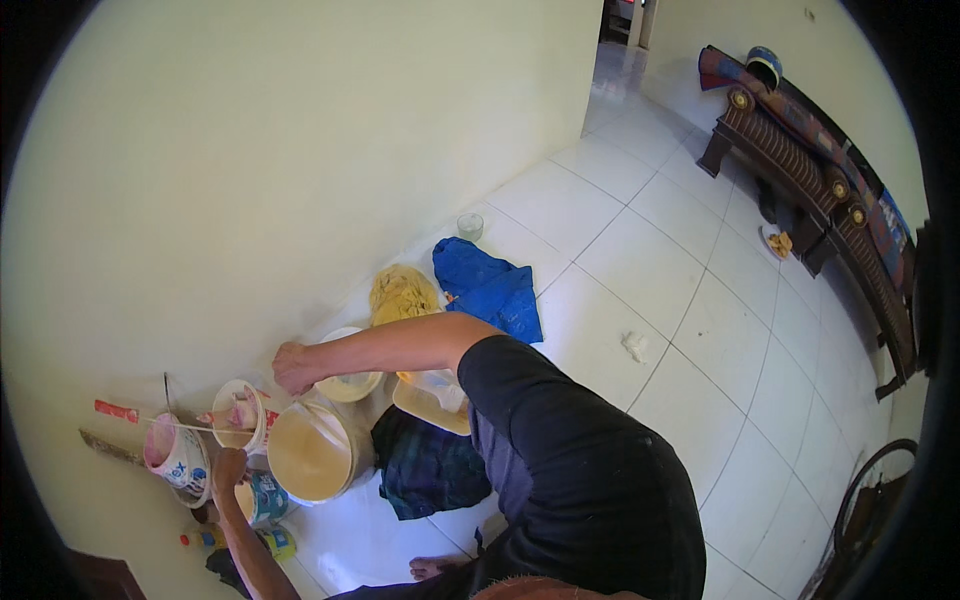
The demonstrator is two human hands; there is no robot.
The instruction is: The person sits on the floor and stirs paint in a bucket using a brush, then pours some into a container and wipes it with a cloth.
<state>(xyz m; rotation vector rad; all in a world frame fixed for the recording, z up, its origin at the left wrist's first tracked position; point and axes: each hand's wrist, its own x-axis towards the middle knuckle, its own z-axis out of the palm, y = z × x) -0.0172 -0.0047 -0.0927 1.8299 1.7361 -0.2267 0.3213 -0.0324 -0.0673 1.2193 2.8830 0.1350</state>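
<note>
My right arm reaches leftward over the containers, its hand (293,368) closed above the far rim of a large bucket (312,452) of cream-coloured liquid. A pale strip runs over that bucket just below the hand; whether I hold it is unclear. My left hand (230,472) is closed beside the bucket's left side, close to a blue-and-white can (266,497); its grip is hidden. Just above it, a thin stick with a red end (118,411) lies across a pink-stained white pail (175,447) and a red-and-white bucket (240,410).
Behind my right arm are a pale tub (347,386), a yellow cloth (402,293), a blue cloth (490,288) and a glass (470,226). A dark plaid cloth (430,465) lies right of the large bucket. A carved wooden bench (800,165) stands far right, beside a plate of food (776,242).
</note>
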